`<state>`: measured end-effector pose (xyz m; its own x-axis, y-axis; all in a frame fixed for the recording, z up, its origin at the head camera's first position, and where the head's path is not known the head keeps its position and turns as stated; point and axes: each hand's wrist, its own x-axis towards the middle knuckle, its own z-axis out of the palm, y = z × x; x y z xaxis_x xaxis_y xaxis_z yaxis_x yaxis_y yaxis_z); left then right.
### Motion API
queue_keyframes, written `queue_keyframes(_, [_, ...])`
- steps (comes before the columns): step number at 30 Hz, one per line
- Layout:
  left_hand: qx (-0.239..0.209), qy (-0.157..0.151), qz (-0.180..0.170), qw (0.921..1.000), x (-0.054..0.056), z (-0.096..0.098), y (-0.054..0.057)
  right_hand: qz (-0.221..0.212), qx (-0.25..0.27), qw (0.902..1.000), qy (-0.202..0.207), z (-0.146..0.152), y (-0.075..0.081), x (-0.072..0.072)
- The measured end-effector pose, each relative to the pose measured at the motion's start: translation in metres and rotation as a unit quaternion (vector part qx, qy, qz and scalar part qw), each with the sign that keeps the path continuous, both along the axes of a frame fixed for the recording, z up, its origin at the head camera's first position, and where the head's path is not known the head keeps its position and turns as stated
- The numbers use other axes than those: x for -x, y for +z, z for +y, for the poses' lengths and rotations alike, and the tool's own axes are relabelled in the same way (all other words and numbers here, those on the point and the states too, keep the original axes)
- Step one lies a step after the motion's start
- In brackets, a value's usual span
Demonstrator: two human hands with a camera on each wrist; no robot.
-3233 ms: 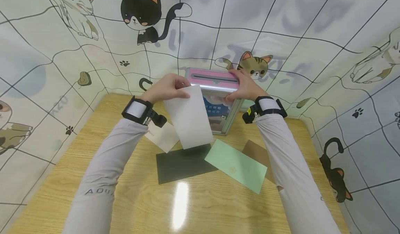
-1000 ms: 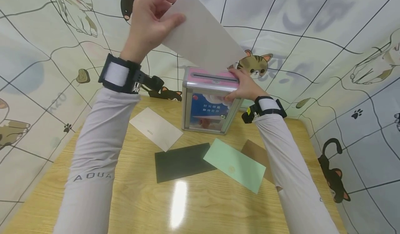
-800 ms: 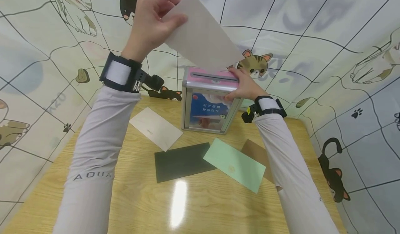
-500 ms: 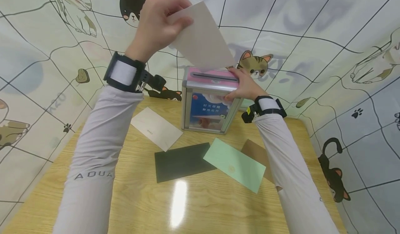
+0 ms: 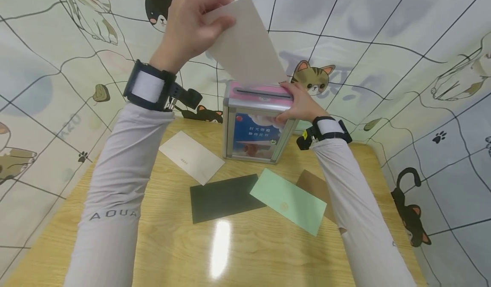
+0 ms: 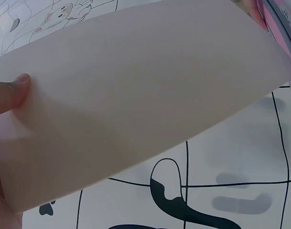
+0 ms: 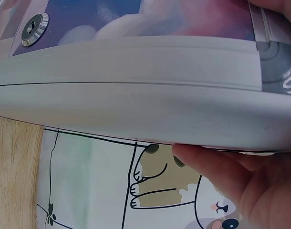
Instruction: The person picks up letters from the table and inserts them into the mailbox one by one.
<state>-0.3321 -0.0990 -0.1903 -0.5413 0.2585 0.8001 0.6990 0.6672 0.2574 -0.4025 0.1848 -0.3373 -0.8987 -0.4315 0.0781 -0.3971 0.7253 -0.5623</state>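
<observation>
My left hand [image 5: 193, 25] pinches a plain white envelope [image 5: 249, 44] between thumb and fingers, up above the box. The envelope slants down, its lower end near the pink top by the slot; whether it touches I cannot tell. In the left wrist view the envelope [image 6: 145, 95] fills most of the picture, with the thumb [image 6: 14, 93] on its face. The silver-framed letter box [image 5: 255, 127] stands upright, a long slot in its top and a keyhole lock [image 7: 35, 29] on its front. My right hand [image 5: 301, 104] grips the box's upper right corner, thumb in front, fingers at the back.
On the wooden table [image 5: 172, 253] before the box lie a cream envelope [image 5: 192, 157], a black one [image 5: 228, 198], a mint green envelope [image 5: 289, 202] and a brown one [image 5: 314, 189] partly beneath it. A cat-patterned cloth [image 5: 345, 23] hangs behind and at both sides.
My left hand has lifted the envelope from in front of the box to above its top, then tilted it more steeply. The right hand has stayed on the box corner.
</observation>
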Motion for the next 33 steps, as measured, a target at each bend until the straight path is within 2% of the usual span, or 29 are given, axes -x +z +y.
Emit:
queue_keyframes(6, [0.003, -0.014, -0.030, 0.9994, 0.002, 0.004, -0.003, -0.011, 0.015, 0.9998, 0.001, 0.002, 0.000, 0.000])
queue_keyframes(14, [0.053, 0.002, -0.084, 0.9951, 0.012, 0.017, -0.009, -0.006, 0.011, 0.9999, 0.001, 0.003, 0.001, 0.000])
queue_keyframes(21, [0.111, 0.011, -0.112, 0.9874, 0.024, 0.031, -0.018, -0.005, 0.005, 1.0000, 0.001, 0.002, -0.001, 0.004])
queue_keyframes(26, [0.147, -0.002, -0.132, 0.9804, 0.037, 0.045, -0.030, -0.005, -0.001, 1.0000, -0.001, 0.003, -0.001, 0.007])
queue_keyframes(33, [0.206, -0.025, -0.133, 0.9693, 0.055, 0.064, -0.056, -0.008, -0.004, 1.0000, -0.003, 0.002, 0.001, 0.006])
